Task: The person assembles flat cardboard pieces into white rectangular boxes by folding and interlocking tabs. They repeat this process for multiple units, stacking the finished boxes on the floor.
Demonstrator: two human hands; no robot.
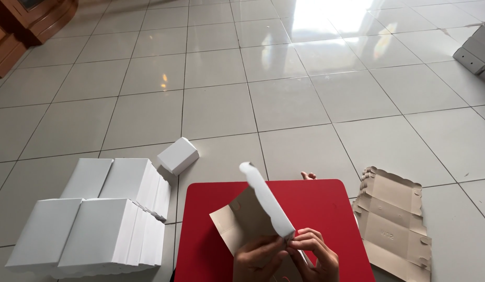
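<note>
Now | hands: left hand (258,258), right hand (313,253) apparently pinch carton blank (258,209) | red board (331,203) | tiled floor (221,104)

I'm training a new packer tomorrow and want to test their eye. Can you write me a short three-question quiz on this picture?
1. True or false: both hands grip the flat cardboard piece over the red board.
2. Where do the finished white boxes stand? A) left of the red board B) right of it C) on it
3. What lies on the floor tiles just right of the red board?

Key: 1 true. 2 A. 3 A stack of unfolded brown cardboard blanks.
</note>
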